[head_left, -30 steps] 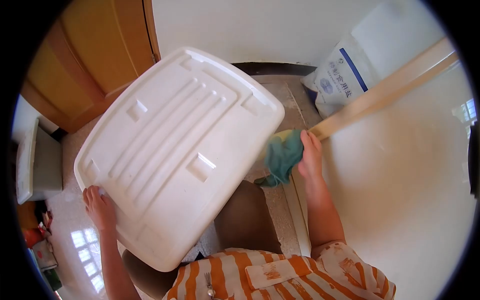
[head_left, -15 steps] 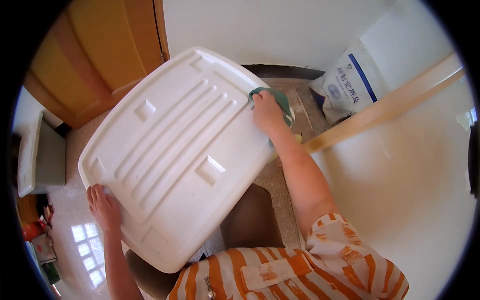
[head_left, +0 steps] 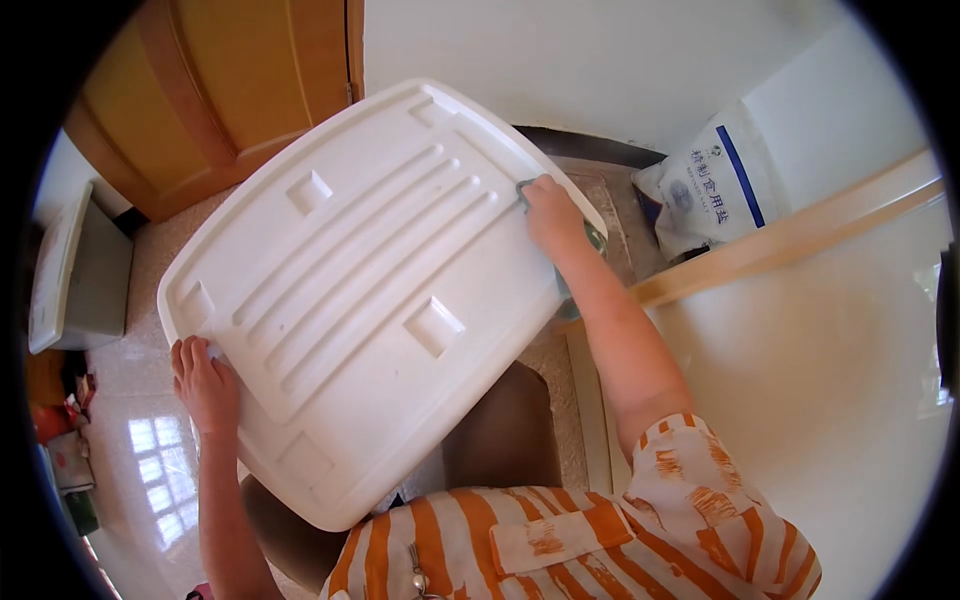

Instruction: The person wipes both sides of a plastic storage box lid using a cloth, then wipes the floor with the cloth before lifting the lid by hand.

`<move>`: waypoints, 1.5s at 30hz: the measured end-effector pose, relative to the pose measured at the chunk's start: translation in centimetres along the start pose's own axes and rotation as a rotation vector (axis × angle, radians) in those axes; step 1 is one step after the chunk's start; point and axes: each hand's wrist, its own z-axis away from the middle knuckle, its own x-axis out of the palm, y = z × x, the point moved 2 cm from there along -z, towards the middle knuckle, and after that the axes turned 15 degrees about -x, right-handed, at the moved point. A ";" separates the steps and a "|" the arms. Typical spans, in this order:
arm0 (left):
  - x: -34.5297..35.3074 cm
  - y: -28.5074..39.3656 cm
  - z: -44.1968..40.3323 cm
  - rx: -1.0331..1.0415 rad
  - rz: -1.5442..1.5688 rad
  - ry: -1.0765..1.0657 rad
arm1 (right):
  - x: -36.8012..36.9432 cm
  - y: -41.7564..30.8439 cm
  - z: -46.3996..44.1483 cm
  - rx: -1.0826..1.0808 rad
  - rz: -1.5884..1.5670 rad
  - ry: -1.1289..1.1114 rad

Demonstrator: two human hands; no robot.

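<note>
A large white plastic lid (head_left: 350,290) with raised ribs and square recesses lies tilted above my legs. At its lower left edge, my left hand (head_left: 207,385) grips the rim with curled fingers. On the lid's upper right part rests my right hand (head_left: 550,215), its fingers closed on a green cloth (head_left: 595,238). Most of the cloth is hidden beneath that hand and forearm; parts of it show at the fingertips and past the lid's right edge.
A wooden door (head_left: 220,90) is at the upper left. A grey bin (head_left: 95,275) stands on the left, with assorted items below it. To the right are a white printed salt bag (head_left: 710,185), a wooden rail (head_left: 790,235) and a glossy pale surface (head_left: 800,370).
My right hand has moved from beyond the lid's right edge onto its upper right surface, bringing the green cloth with it. My left hand keeps its hold on the rim. The view has shifted slightly.
</note>
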 end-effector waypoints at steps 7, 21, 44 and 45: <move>-0.2 0.4 0.1 0.009 -0.025 0.004 | -1.0 -2.7 1.1 -0.157 -0.071 -0.084; 0.4 -0.6 -0.2 0.020 -0.015 -0.016 | -1.3 -7.0 1.8 -0.335 -0.111 -0.150; -0.2 0.2 -0.3 -0.005 -0.043 -0.013 | 0.1 -21.9 3.3 -0.544 -0.772 -0.132; -0.1 0.1 -0.3 -0.025 -0.038 -0.023 | 0.0 -22.2 3.2 -0.613 -0.891 -0.137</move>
